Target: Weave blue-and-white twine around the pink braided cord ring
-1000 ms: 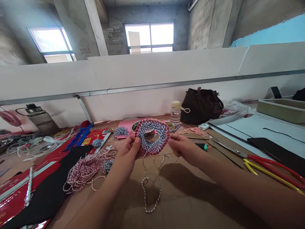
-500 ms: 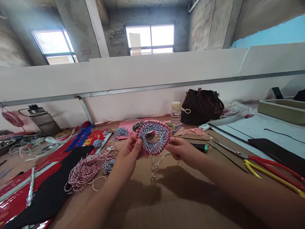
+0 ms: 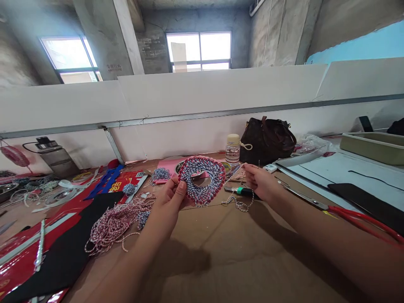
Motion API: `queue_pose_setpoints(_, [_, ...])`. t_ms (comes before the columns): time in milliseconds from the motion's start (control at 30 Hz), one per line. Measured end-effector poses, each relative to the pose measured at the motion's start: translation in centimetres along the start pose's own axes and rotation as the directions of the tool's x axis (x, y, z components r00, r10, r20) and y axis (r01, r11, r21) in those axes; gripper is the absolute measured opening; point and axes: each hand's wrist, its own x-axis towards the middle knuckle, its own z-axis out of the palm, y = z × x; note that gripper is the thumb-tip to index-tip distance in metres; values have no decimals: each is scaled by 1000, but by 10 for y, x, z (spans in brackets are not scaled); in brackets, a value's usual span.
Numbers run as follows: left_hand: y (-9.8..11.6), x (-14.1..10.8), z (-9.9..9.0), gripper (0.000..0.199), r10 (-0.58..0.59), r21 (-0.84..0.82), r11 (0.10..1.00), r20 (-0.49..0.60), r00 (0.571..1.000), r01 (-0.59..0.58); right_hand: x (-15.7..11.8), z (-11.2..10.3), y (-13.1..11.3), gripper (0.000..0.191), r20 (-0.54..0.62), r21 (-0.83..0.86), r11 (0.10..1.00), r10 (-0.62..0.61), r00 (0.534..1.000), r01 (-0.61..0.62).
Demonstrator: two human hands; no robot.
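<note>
A ring woven from cord (image 3: 202,198), blue-and-white inside with a pink-red outer edge, is held up above the table. My left hand (image 3: 172,195) grips its left side, thumb on the front face. From the ring's right edge a thin speckled cord (image 3: 235,173) runs taut to my right hand (image 3: 257,179), which pinches it between closed fingertips. The loose end of that cord dangles in loops below my right hand. Behind that hand lies a box cutter (image 3: 241,190) with a black and green handle.
Bundles of pink-white cord (image 3: 110,225) and a black cloth (image 3: 72,240) lie at left. Red-handled scissors (image 3: 344,210) rest at right, near a black phone (image 3: 362,204). A dark handbag (image 3: 268,141), a jar (image 3: 232,150) and a metal bowl (image 3: 178,167) stand at the back.
My right hand has moved from the ring's edge up and to the right, drawing the cord out taut. The dangling cord has shifted right with it. My left hand keeps its hold.
</note>
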Motion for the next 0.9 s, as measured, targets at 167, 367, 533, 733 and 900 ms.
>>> queue_pose_setpoints(167, [-3, 0, 0, 46, 9, 14, 1000, 22, 1000, -9, -19, 18, 1, 50, 127, -31, 999, 32, 991, -28])
queue_pose_setpoints(367, [-7, 0, -2, 44, -2, 58, 998, 60, 998, -1, -69, 62, 20, 34, 563, -138, 981, 194, 804, -140])
queue_pose_setpoints(533, [0, -3, 0, 49, -13, 62, 998, 72, 997, 8, -64, 58, 22, 39, 526, -116, 982, 190, 829, -152])
queue_pose_setpoints(733, [5, -7, 2, 42, -29, 50, 998, 61, 998, 26, -30, 33, 18, 41, 288, -40, 990, 143, 947, -137])
queue_pose_setpoints(900, [4, -4, -1, 47, -20, 62, 998, 79, 997, 15, -22, 26, 15, 46, 229, -45, 992, 125, 965, -118])
